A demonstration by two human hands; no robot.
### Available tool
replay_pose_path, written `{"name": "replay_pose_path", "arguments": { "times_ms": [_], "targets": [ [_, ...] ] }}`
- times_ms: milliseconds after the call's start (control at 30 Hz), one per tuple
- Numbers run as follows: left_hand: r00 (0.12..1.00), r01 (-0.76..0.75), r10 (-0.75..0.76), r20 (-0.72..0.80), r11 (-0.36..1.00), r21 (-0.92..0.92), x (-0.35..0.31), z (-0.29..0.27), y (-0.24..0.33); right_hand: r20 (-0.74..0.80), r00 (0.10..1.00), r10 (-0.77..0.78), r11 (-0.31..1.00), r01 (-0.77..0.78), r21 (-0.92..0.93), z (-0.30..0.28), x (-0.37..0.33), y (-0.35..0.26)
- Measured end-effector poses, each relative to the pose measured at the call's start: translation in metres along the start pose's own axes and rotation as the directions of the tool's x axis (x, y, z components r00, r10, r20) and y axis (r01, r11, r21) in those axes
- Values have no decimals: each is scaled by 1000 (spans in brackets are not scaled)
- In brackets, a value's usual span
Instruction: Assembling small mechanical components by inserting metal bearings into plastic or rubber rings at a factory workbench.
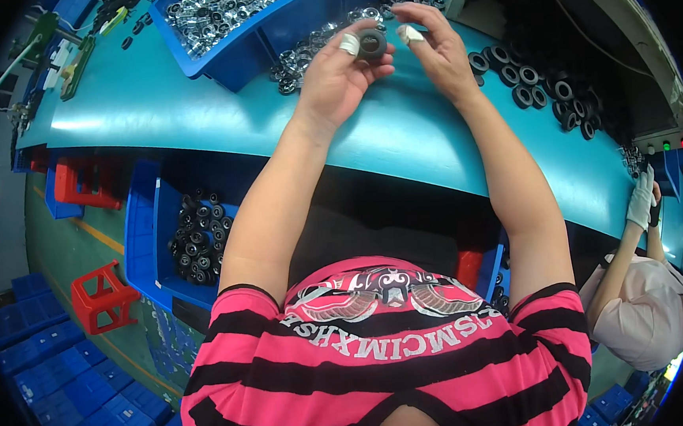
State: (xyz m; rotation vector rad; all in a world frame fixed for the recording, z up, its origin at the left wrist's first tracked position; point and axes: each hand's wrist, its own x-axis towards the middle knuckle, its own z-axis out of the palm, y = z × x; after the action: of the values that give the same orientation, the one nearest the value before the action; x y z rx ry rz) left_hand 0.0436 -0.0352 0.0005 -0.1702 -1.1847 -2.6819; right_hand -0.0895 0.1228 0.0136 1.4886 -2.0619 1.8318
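Observation:
My left hand [337, 75] grips a small black wheel [372, 44] between thumb and fingers, above the teal tabletop [248, 123]. White tape wraps its thumb. Just to the right, my right hand [443, 54] is raised with fingers apart and curved, also with white tape on its thumb. No object shows in it. Behind the left hand lies a heap of shiny silver wheel hubs [290, 68]. Black rubber rings [528, 76] are spread over the table to the right of my right hand.
A blue bin [224, 60] full of silver hubs stands at the table's back. Below the table edge, another blue bin [164, 257] holds black wheels. Red stools [102, 297] and stacked blue crates [77, 390] are on the left. A gloved co-worker [641, 303] works at right.

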Motion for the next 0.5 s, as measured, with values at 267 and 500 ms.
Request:
{"name": "replay_pose_path", "arguments": {
  "times_ms": [267, 500],
  "targets": [
    [1000, 21, -20, 24, 999, -47, -4, 7, 5, 251, 968, -7, 737, 175, -653, 18, -11, 28],
    [1000, 21, -20, 11, 999, -50, -6, 11, 6, 62, 997, 39, 886, -6, -463, 12, -6, 22]
  ]
}}
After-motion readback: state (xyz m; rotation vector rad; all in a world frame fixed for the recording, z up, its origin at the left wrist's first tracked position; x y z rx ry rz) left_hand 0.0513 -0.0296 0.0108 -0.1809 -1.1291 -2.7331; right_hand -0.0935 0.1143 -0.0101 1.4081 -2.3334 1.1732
